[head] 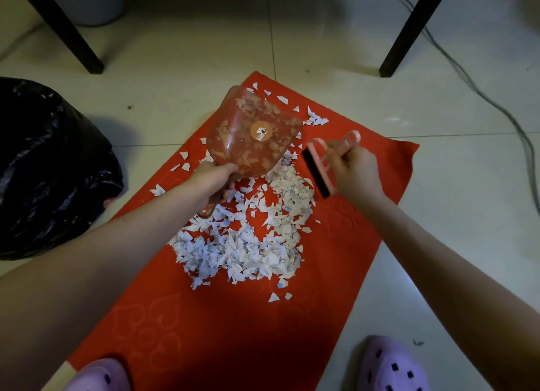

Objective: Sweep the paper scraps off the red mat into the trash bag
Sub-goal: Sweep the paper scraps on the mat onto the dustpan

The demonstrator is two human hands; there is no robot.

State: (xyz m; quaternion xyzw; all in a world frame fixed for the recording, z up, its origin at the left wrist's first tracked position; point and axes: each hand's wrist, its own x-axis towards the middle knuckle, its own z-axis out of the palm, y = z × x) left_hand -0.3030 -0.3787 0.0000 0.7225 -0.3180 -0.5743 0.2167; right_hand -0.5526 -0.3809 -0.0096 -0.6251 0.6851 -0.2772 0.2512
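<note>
Tiled floor (175,54); mat (204,317) carries scraps (242,244) heaped mid-mat. Hands apart: left hand (214,183) grips the dustpan (254,133), held off the mat with scraps showing through; right hand (355,174) grips the brush (317,171). We judge: carry the pan steadily to the bag (49,171) at left, then tip slowly.

I see the left hand (213,183) gripping the handle of a see-through pink dustpan (254,133), held up over the red mat (204,317), with bits of paper showing through its bottom. The right hand (355,168) holds a small pink brush (317,171) with black bristles, just right of the dustpan and by the edge of the big pile of paper scraps (242,244) on the mat. A black trash bag (49,168) sits on the tile floor (467,215) left of the mat, and purple slippers (391,364) show at the bottom.
</note>
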